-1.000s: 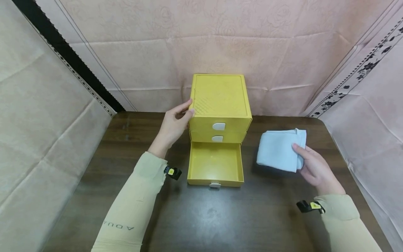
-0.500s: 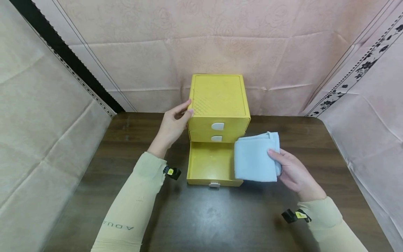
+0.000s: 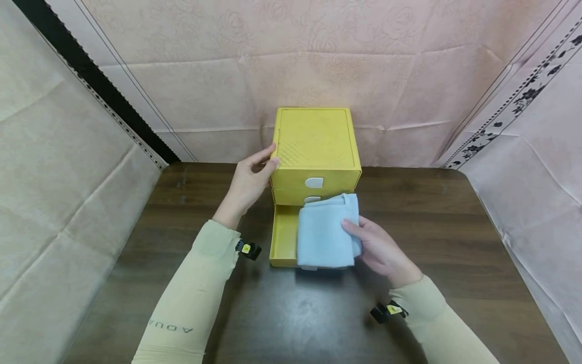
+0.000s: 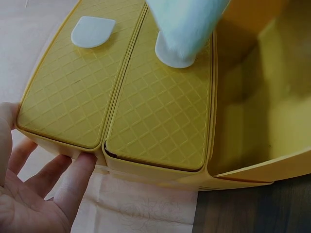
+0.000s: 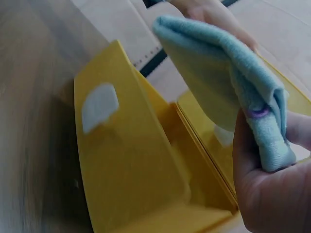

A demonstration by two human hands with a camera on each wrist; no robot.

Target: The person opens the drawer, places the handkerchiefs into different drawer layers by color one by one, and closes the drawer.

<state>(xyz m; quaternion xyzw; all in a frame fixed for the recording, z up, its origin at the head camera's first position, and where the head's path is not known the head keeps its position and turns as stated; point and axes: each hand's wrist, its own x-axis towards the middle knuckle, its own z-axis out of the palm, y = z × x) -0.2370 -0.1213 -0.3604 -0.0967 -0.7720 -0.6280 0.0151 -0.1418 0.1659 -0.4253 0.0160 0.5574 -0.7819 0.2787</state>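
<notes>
My right hand (image 3: 379,250) pinches a folded light-blue towel (image 3: 327,232), thumb on top, in the head view. The towel hangs over the right part of the pulled-out bottom drawer (image 3: 284,237). In the right wrist view the towel (image 5: 223,63) shows its folded layers and a small purple mark. My left hand (image 3: 250,182) touches the left front corner of the yellow drawer box (image 3: 318,136). Its fingers (image 4: 73,187) press on the box's side in the left wrist view. The upper two drawers are closed, each with a white pull tab.
The drawer box stands at the back of a dark wooden table (image 3: 191,283), close to a cloth-covered wall (image 3: 218,96). More pale cloth (image 3: 59,202) hangs along the left and right sides. Dark camera mounts (image 3: 247,248) sit on both wrists.
My right hand has carried the towel leftward from beside the box to over the drawer, now covering much of it. The left hand stays at the box's corner.
</notes>
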